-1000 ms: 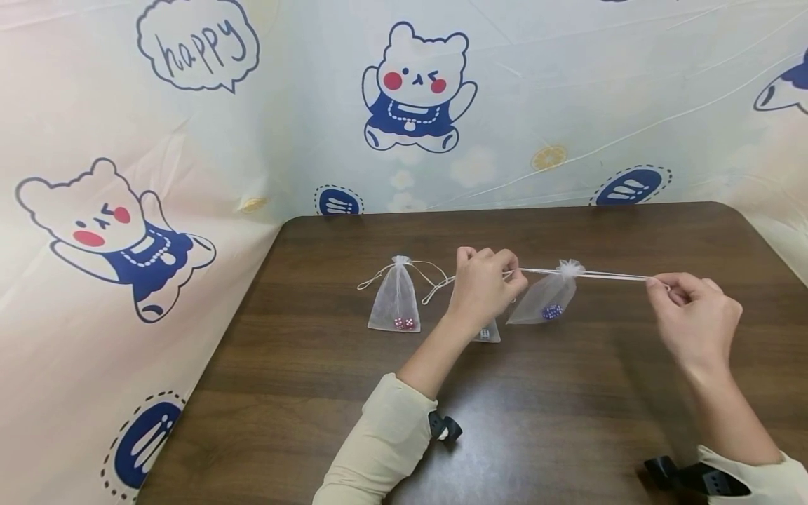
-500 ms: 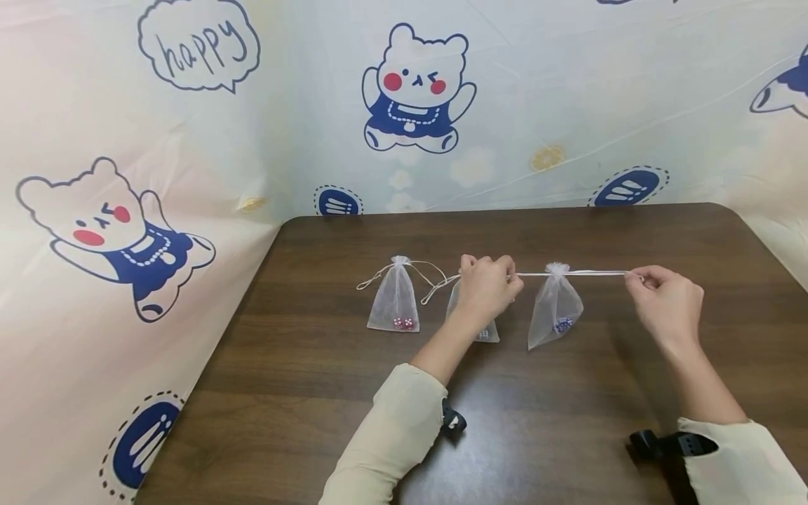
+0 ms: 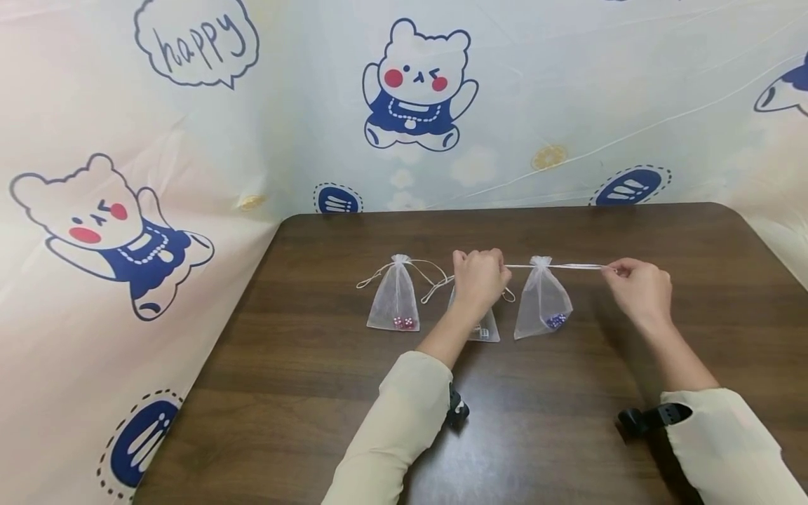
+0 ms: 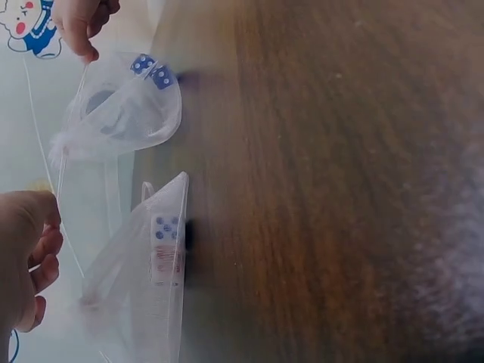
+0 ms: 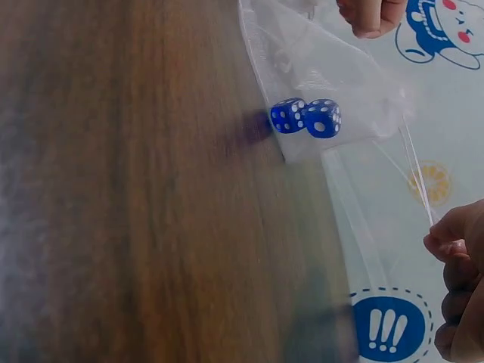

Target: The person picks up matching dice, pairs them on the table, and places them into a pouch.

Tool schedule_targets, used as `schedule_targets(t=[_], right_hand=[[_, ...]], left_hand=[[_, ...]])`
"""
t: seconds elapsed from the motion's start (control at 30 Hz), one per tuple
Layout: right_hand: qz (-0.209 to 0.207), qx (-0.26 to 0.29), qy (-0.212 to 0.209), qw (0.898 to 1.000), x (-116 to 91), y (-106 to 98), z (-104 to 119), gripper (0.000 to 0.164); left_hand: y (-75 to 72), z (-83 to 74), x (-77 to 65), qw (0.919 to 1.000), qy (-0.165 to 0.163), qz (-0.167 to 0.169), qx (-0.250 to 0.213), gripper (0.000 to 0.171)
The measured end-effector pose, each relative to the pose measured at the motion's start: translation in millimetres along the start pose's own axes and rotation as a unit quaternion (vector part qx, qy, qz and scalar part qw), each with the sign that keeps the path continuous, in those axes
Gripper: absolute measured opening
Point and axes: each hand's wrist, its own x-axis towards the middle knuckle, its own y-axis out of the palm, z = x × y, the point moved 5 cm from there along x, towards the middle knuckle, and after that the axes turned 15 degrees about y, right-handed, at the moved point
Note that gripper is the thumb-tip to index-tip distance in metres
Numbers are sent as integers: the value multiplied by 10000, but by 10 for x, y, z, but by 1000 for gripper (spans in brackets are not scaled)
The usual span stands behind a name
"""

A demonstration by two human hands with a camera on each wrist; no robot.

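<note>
A sheer white drawstring bag [image 3: 541, 298] with blue dice [image 5: 323, 119] in it hangs by its cords, its mouth gathered tight. My left hand [image 3: 481, 280] pinches the cord on the left side of that bag. On the other side my right hand [image 3: 640, 289] pinches the drawstring [image 3: 577, 266] between thumb and forefinger, and the cord is stretched straight. Partly hidden behind my left hand is a second sheer bag [image 4: 144, 280] with pale dice [image 3: 483, 332]. To the left, a third sheer bag [image 3: 393, 298] holds red dice [image 3: 404, 323], its cords looped out on both sides.
The bags are on or over a dark brown wooden table [image 3: 284, 393]. Behind it and to the left hangs a pale cloth [image 3: 290, 105] printed with bears. Loose cord loops [image 3: 435, 287] lie between the left and middle bags.
My right hand has moved left, closer to my left hand. The bag with blue dice has swung and shifted left, and now hangs more upright. The other two bags have stayed in place.
</note>
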Motion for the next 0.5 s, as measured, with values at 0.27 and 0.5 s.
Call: schedule_targets(t=[0.27, 0.5], right_hand=[[572, -409, 426, 9966, 106, 178, 2, 29], [844, -699, 695, 9915, 169, 319, -9, 28]], left_hand=[[117, 43, 38, 9991, -299, 232, 181, 9], [192, 56, 44, 9977, -383, 399, 395, 9]])
